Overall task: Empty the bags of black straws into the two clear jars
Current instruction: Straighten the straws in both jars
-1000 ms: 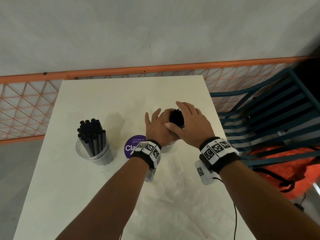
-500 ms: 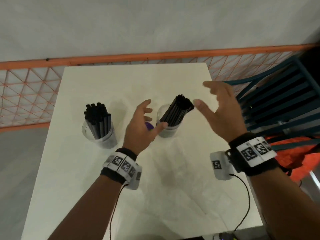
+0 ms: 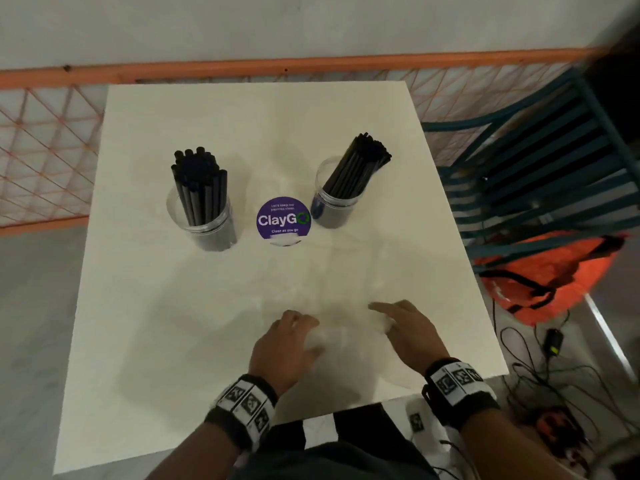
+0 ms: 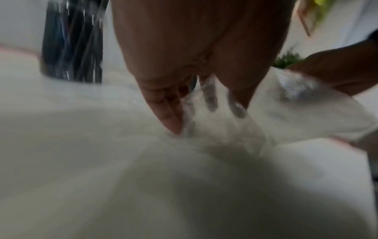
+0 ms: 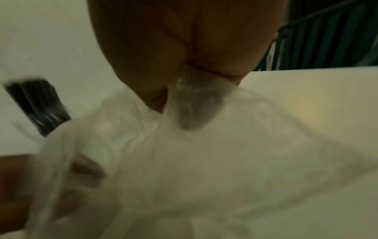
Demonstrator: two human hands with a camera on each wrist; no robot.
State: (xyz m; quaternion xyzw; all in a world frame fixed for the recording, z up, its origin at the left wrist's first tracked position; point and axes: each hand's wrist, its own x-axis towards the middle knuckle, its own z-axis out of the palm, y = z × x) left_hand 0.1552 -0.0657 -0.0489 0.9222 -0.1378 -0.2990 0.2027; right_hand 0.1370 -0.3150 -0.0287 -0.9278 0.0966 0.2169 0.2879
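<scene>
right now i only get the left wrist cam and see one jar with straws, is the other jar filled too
observer: yes, the head view shows the right jar holding black straws too, and they lean to the right.
operator: any loose straws lying around
observer: none that I can see on the table; only a purple sticker lies between the left jar and the right jar.
operator: where are my hands relative to the jars
observer: the left hand and right hand hold the clear bag near the table's near edge, well short of both jars.
</scene>
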